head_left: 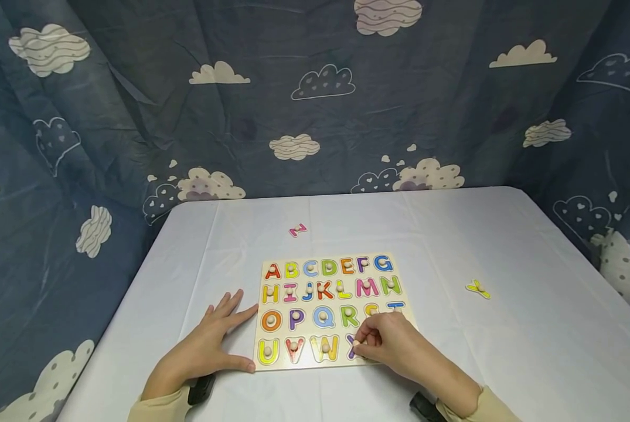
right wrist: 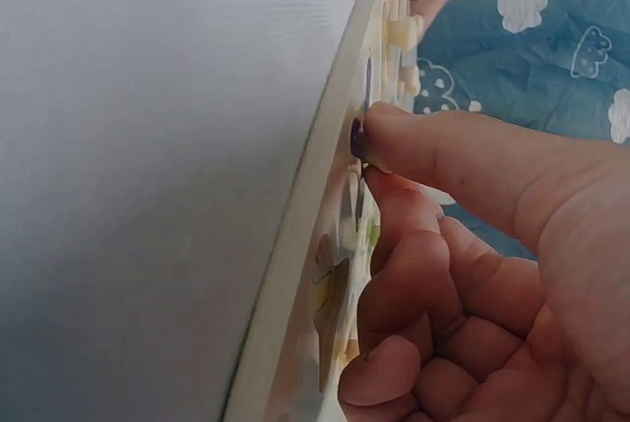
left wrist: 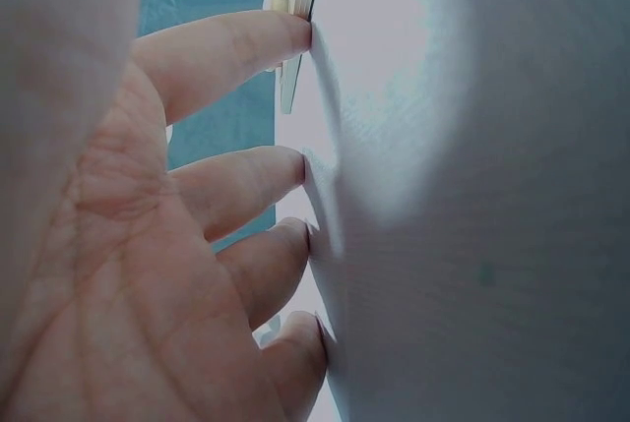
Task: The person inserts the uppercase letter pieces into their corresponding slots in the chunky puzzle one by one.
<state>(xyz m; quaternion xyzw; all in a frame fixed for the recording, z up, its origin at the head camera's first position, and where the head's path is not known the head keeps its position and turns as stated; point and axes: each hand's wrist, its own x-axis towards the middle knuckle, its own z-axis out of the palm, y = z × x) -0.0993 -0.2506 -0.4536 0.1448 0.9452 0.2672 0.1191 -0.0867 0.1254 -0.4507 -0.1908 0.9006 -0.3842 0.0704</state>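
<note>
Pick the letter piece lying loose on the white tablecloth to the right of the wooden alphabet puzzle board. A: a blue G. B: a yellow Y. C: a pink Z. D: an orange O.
B: the yellow Y-shaped letter piece lies alone on the white tablecloth right of the wooden alphabet puzzle board; the pink Z-shaped piece lies beyond the board.

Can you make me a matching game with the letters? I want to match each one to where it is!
Things:
1. pink letter Z
2. yellow letter Y
3. purple letter X
4. red letter A

Places:
a. under the right hand's fingertips, bottom row of the puzzle board
b. loose on the table, right of the board
c. top left corner of the board
d. loose on the table, beyond the board's far edge

Pairs: 1-d, 2-b, 3-a, 4-c
</note>
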